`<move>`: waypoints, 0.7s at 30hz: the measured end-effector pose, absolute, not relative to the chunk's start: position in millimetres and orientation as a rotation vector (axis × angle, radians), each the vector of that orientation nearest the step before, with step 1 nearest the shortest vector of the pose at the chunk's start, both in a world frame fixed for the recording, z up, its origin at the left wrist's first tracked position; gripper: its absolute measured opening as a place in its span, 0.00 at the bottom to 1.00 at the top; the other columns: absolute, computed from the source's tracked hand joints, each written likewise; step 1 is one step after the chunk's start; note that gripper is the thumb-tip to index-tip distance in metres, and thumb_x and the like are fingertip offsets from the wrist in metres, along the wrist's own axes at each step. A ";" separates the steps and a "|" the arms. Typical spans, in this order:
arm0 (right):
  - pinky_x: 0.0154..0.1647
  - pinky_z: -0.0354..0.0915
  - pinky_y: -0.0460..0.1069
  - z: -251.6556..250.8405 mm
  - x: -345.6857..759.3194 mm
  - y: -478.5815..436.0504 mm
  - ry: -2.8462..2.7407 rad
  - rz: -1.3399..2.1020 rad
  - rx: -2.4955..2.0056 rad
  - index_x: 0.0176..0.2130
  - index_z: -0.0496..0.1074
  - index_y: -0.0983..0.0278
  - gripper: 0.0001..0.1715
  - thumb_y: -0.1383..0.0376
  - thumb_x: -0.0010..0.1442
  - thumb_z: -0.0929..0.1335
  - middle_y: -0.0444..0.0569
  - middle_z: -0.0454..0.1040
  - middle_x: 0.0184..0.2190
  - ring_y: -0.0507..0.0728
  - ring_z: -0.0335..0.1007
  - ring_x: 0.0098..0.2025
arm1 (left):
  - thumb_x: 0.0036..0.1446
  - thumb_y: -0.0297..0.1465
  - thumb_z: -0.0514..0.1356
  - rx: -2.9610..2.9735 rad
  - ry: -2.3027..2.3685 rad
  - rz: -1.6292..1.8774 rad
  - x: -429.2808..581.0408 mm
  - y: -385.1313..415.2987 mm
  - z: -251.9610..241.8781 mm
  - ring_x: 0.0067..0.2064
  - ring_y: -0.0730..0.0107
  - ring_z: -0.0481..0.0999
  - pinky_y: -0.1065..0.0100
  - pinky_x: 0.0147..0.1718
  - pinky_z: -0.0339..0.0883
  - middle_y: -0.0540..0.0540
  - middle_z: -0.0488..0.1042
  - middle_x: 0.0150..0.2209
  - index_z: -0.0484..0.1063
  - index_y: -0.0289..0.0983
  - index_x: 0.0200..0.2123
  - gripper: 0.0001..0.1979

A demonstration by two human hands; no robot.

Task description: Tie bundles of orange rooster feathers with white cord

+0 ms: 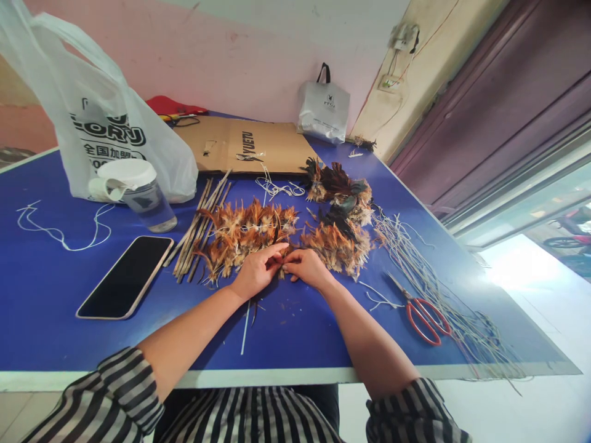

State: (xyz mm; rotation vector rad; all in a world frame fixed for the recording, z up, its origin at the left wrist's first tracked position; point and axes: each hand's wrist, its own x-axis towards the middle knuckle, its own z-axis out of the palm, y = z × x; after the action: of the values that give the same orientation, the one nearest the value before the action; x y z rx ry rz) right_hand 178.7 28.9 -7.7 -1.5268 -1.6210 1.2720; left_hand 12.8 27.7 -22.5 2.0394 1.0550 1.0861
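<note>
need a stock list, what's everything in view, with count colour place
table: one, blue, foreground
plastic bag: one, white, back left
cup: one, clear, by plastic bag
phone: one, black, front left
sticks: several, brown, right of phone
feathers: many, orange to black, mid-table
cardboard: one, brown, back
unclear item: one, red, behind cardboard
small bag: one, silver-grey, back right
strings: many, off-white, mostly right
scissors: one, red-handled, right
wall: one, mostly pink, behind
sockets: two, whitish, wall at right
panel: one, purple, far right
bike: one, pinkish, outside right
sleeves: two, black-and-grey striped, bottom
left hand: one, bare, at feathers
right hand: one, bare, at feathers
</note>
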 end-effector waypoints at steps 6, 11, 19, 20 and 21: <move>0.17 0.61 0.39 -4.3 177.5 27.4 -1.626 1.241 -1.559 0.29 0.71 0.69 0.05 0.71 0.46 0.67 0.43 0.71 0.18 0.48 0.68 0.17 | 0.51 0.24 0.57 1.997 1.050 1.097 12.8 27.3 -22.2 0.33 0.74 0.76 0.71 0.38 0.70 0.48 0.76 0.34 0.65 0.37 0.52 0.22; 0.18 0.62 0.39 -2.0 177.7 25.2 -1.601 1.255 -1.565 0.27 0.70 0.68 0.04 0.72 0.44 0.67 0.43 0.71 0.17 0.48 0.69 0.18 | 0.51 0.24 0.57 1.971 1.051 1.092 11.5 27.2 -24.4 0.34 0.72 0.77 0.69 0.38 0.70 0.47 0.77 0.34 0.64 0.38 0.52 0.23; 0.19 0.63 0.40 -6.4 179.9 25.2 -1.589 1.263 -1.541 0.26 0.70 0.68 0.03 0.71 0.45 0.67 0.43 0.71 0.18 0.49 0.69 0.19 | 0.49 0.23 0.56 1.995 1.103 1.091 11.3 26.0 -22.6 0.31 0.72 0.75 0.71 0.34 0.69 0.49 0.76 0.31 0.62 0.37 0.52 0.24; 0.19 0.63 0.40 -6.5 179.9 25.0 -1.583 1.265 -1.540 0.26 0.70 0.68 0.03 0.71 0.44 0.67 0.43 0.71 0.18 0.49 0.69 0.19 | 0.49 0.23 0.56 1.995 1.104 1.090 11.3 25.6 -21.8 0.31 0.72 0.75 0.71 0.34 0.69 0.49 0.76 0.31 0.62 0.37 0.51 0.24; 0.19 0.63 0.40 -6.4 179.8 24.7 -1.578 1.265 -1.538 0.27 0.69 0.68 0.04 0.71 0.44 0.67 0.43 0.71 0.17 0.49 0.69 0.19 | 0.49 0.23 0.56 1.997 1.107 1.087 11.2 25.3 -21.0 0.31 0.73 0.75 0.71 0.33 0.69 0.49 0.75 0.31 0.63 0.37 0.51 0.23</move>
State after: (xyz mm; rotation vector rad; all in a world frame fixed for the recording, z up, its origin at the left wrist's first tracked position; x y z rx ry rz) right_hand 179.8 24.7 -6.4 -1.5383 -1.5776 1.2649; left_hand 11.2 25.3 -21.0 1.9969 1.1070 1.0871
